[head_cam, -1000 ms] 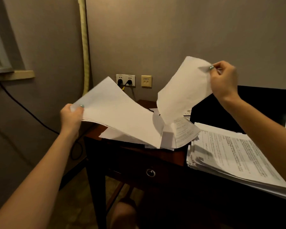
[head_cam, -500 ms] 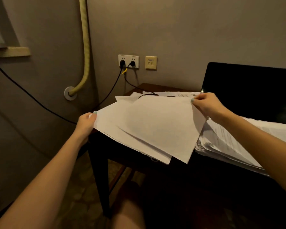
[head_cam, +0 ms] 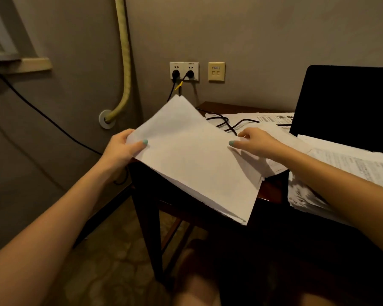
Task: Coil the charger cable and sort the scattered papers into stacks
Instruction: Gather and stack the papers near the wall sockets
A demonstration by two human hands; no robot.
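Fingers of left hand (head_cam: 122, 149) hidden under held sheets (head_cam: 192, 160); only thumb shows. Sheets cover counter (head_cam: 272, 191) at 9 o'clock & part of cable (head_cam: 221, 121). At 3 o'clock, printed stack (head_cam: 352, 166) cut by frame edge, txt too blurred to read. Grip of right hand (head_cam: 257, 142): can't tell.

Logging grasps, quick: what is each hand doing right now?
Left hand: holding the left edge of the white sheaf of blank paper sheets, thumb on top.
Right hand: pinching the same sheaf's right edge.
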